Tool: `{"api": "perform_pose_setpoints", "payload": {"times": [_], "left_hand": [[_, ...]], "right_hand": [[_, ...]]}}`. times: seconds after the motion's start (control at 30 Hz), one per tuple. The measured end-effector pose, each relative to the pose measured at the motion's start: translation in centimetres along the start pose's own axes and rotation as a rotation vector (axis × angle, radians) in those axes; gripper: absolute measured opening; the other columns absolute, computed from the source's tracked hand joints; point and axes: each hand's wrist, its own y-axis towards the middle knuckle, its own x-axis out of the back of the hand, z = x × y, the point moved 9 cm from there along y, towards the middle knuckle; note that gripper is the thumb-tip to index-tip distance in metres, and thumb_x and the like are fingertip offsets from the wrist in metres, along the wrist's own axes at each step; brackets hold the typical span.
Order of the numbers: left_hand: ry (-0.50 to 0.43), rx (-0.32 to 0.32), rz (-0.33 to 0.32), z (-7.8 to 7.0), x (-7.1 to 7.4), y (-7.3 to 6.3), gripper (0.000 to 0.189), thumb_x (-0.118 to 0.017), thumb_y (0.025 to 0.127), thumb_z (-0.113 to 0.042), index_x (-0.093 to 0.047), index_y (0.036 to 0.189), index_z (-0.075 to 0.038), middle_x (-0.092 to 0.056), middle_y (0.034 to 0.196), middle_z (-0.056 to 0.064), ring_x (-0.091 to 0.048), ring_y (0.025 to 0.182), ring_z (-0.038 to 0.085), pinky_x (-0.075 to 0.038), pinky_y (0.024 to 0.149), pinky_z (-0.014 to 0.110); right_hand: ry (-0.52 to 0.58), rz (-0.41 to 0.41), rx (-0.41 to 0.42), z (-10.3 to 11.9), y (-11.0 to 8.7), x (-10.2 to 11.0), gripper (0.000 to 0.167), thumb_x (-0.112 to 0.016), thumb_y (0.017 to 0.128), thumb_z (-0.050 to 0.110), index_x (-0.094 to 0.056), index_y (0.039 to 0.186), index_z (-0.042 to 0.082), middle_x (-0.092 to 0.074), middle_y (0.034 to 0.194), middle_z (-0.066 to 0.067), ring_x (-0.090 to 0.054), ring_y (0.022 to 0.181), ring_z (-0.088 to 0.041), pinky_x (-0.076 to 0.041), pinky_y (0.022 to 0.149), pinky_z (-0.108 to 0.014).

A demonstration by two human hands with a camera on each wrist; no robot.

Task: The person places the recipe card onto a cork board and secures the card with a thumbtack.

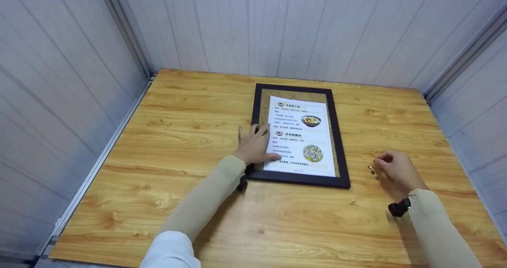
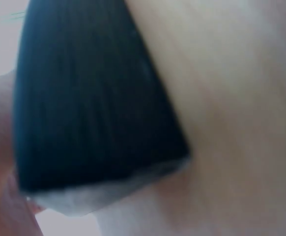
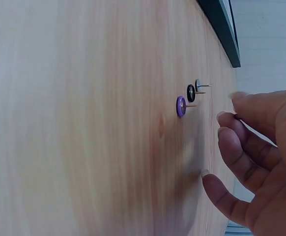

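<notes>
A cork board point(image 1: 295, 92) with a dark frame lies flat on the table, and a printed recipe sheet point(image 1: 295, 141) lies over its cork. My left hand point(image 1: 255, 145) rests spread across the left side of the board, its thumb over the sheet's lower left. To the right of the board my right hand point(image 1: 398, 169) pinches a small dark thumbtack point(image 3: 238, 117) between thumb and index finger, mostly hidden by the fingertips. Beside that hand, a purple thumbtack point(image 3: 181, 106), a black thumbtack point(image 3: 190, 93) and a silvery thumbtack point(image 3: 198, 85) sit point up on the wood.
The wooden table point(image 1: 178, 129) is enclosed by a white panelled back wall point(image 1: 277, 30) and side walls. In the left wrist view the board's dark frame corner point(image 2: 94, 108) stands close and large. A black wrist camera point(image 1: 399, 207) is strapped on the right wrist.
</notes>
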Motion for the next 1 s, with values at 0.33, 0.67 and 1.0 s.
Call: {"api": "perform_pose_setpoints", "payload": {"times": [0.33, 0.67, 1.0], "left_hand": [[0.072, -0.037, 0.045, -0.2, -0.1, -0.4, 0.088, -0.047, 0.079, -0.085, -0.041, 0.152, -0.037, -0.035, 0.158, 0.002, -0.020, 0.145, 0.045, 0.000, 0.096, 0.083], [0.017, -0.032, 0.094, -0.5, -0.9, -0.7, 0.088, -0.047, 0.080, -0.084, -0.038, 0.153, -0.037, -0.026, 0.162, 0.003, -0.013, 0.147, 0.044, 0.004, 0.096, 0.082], [0.013, -0.018, 0.084, -0.5, -0.3, -0.9, 0.089, -0.049, 0.078, -0.085, -0.042, 0.152, -0.036, -0.030, 0.160, 0.004, -0.015, 0.146, 0.044, 0.000, 0.097, 0.083]], "right_hand": [[-0.002, -0.019, 0.066, 3.2, -0.2, -0.3, 0.038, -0.061, 0.099, 0.038, -0.067, 0.106, 0.002, -0.068, 0.100, -0.014, -0.063, 0.087, -0.026, -0.050, 0.071, -0.032], [0.024, 0.057, 0.108, 6.5, -0.3, -1.9, 0.032, -0.064, 0.098, 0.029, -0.070, 0.107, -0.001, -0.071, 0.098, -0.014, -0.067, 0.089, -0.029, -0.053, 0.069, -0.027], [0.028, 0.074, 0.177, 8.6, -0.4, -2.7, 0.023, -0.066, 0.097, 0.021, -0.072, 0.099, -0.002, -0.071, 0.090, -0.010, -0.066, 0.080, -0.022, -0.053, 0.066, -0.027]]}}
